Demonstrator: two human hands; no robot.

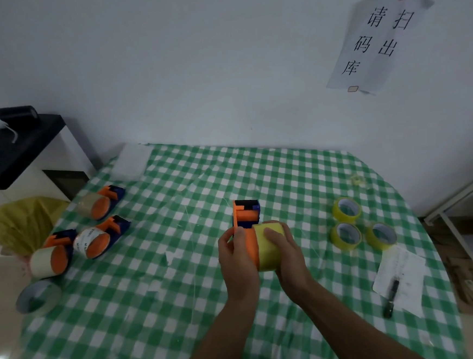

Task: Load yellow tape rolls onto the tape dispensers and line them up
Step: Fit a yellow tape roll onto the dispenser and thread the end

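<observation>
Wide look first: a counter (pixel 183 311) under a green-and-white checked cloth, pushed against a plain white wall (pixel 192 69). A paper sign (pixel 374 35) with black characters hangs in the upper right of the frame. In the upper left stands a black-topped cabinet (pixel 21 151), with a yellow bag (pixel 20 221) below it.

On the left side of the cloth, three loaded dispensers (pixel 93 241) lie close together, and a grey roll (pixel 38 299) lies flat nearer the lower left. Over on the right, a cluster of three spare yellow rolls (pixel 348 244). Below them, a sheet of paper (pixel 401 274) with a pen (pixel 391 297) lying on it.

Now the action, centre frame. Both forearms reach up from the bottom edge. The left hand (pixel 237 253) has its grip wrapped round the orange-and-blue dispenser (pixel 246 215), thumb on top. The right hand (pixel 288 256) has its grip clasped round the yellow roll (pixel 265 257), thumb across its top. The roll is right up against the dispenser's orange side, just above the cloth.
</observation>
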